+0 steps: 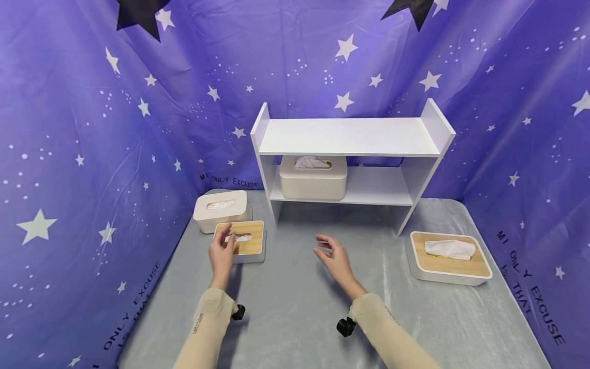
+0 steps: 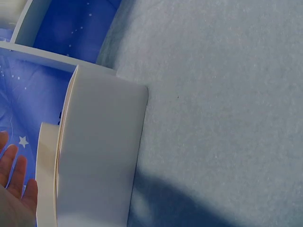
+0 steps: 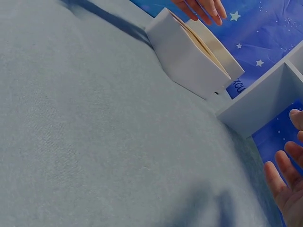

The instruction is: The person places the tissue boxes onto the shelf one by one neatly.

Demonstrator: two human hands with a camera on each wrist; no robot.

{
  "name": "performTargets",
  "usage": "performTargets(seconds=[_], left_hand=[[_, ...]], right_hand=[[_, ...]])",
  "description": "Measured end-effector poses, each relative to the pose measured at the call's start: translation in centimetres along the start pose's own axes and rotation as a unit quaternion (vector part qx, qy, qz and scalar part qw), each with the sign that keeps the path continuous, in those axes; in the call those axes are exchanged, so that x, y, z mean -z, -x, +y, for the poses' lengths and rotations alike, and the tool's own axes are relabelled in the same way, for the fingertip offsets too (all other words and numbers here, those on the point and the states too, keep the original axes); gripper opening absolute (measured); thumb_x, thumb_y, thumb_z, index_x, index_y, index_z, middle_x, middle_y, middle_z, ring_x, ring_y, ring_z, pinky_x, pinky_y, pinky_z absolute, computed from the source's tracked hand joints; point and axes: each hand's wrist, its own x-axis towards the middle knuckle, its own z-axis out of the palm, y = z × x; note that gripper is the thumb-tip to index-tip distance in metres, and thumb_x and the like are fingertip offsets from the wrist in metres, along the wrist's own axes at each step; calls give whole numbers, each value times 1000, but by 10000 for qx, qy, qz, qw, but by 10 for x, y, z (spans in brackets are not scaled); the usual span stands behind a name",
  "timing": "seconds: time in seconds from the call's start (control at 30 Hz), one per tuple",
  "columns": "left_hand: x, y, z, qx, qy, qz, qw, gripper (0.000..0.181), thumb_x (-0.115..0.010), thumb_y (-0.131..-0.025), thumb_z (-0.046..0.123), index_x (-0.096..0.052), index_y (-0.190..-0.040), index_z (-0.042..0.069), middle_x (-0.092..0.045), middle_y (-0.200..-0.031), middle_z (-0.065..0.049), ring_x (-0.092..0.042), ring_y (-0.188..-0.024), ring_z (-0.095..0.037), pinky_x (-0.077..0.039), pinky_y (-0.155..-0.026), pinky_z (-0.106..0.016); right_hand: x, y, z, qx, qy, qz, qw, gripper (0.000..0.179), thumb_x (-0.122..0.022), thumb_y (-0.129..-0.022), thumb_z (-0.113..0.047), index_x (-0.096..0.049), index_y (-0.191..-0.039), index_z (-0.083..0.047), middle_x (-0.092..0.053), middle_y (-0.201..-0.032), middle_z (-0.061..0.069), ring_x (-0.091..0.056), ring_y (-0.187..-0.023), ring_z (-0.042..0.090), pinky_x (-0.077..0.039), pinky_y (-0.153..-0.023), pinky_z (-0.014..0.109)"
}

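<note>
My left hand (image 1: pixel 221 256) hovers with loosely bent fingers over the left part of a white tissue box with a wood-look lid (image 1: pixel 251 241). No grip on that box shows: in the left wrist view the fingers are apart from the box's white side (image 2: pixel 102 146). Right behind it stands a cream tissue box (image 1: pixel 201 211), tissue showing in its slot. Over the middle of the table, my right hand (image 1: pixel 336 261) is held in the air with relaxed fingers and nothing in them. Its fingers (image 3: pixel 286 165) also appear at the right wrist view's edge.
A white two-tier shelf (image 1: pixel 341 136) stands at the back, with a larger cream tissue box (image 1: pixel 313 187) on its lower board. Another wood-lidded tissue box (image 1: pixel 424 261) lies at the right on the grey-covered table (image 1: pixel 295 312). Purple star-printed curtains (image 1: pixel 295 61) surround the table.
</note>
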Motion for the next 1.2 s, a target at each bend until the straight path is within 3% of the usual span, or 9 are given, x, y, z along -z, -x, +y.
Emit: performTargets(seconds=[0.13, 0.5, 0.6, 0.7, 0.77, 0.83, 1.03, 1.2], left_hand=[[5, -1, -2, -16, -147, 25, 9999, 35, -62, -94, 0, -64, -129, 2, -65, -131, -19, -62, -121, -34, -41, -83, -2], [16, -1, -9, 8, -335, 339, 9989, 36, -64, -93, 0, -65, -130, 3, -65, -133, -16, -65, -116, -36, -42, -78, -2], [19, 0, -10, 140, -441, 396, 9981, 37, -64, -94, 2, -65, -131, 6, -65, -133, -16, -65, -113, -34, -46, -81, -10], [21, 0, -13, 217, -521, 446, 9974, 37, -64, -94, 2, -65, -131, 6, -63, -135, -17, -62, -119, -35, -53, -94, -31], [23, 0, -16, 232, -563, 490, 9969, 37, -64, -94, 2, -64, -130, 5, -61, -138, -18, -57, -126, -36, -49, -105, -46], [25, -1, -19, 204, -574, 529, 9967, 37, -64, -93, 1, -63, -131, 3, -59, -140, -19, -51, -134, -37, -41, -113, -52], [31, 1, -26, 190, -432, 563, 9973, 43, -64, -93, 0, -57, -135, -2, -53, -144, -23, -43, -140, -40, -31, -122, -53], [34, 3, -31, 638, -300, 468, 9964, 51, -64, -95, 7, -49, -143, 1, -48, -148, -24, -41, -140, -41, -30, -123, -52]], right_hand=[[-3, 1, -2, -32, -8, -57, 10000, 37, -66, -91, 3, -59, -127, 10, -60, -128, 31, -62, -117, 46, -59, -92, 43], [-6, 3, -5, -66, -2, -226, 9997, 38, -66, -93, 0, -58, -129, 9, -58, -131, 31, -59, -119, 48, -59, -94, 40], [-8, 3, -2, -60, 21, -243, 9997, 38, -65, -93, 1, -58, -129, 9, -58, -130, 31, -59, -120, 48, -59, -94, 39], [-14, 0, 14, -67, -27, -167, 9998, 38, -66, -92, 2, -58, -129, 9, -59, -130, 31, -59, -120, 48, -58, -94, 41], [-18, -2, 23, -50, -38, -100, 9999, 39, -67, -91, 2, -58, -129, 8, -60, -130, 30, -60, -119, 47, -58, -94, 42], [-22, -4, 34, -99, -78, -48, 9999, 40, -68, -91, 0, -59, -129, 6, -61, -131, 26, -61, -120, 44, -58, -95, 42], [-25, -5, 40, -50, -49, -104, 9999, 38, -70, -92, -7, -61, -128, 1, -63, -130, 20, -63, -119, 37, -59, -94, 37], [-27, -5, 38, 2, -71, -144, 9999, 38, -70, -92, -7, -61, -128, 2, -63, -130, 20, -63, -118, 40, -59, -93, 37]])
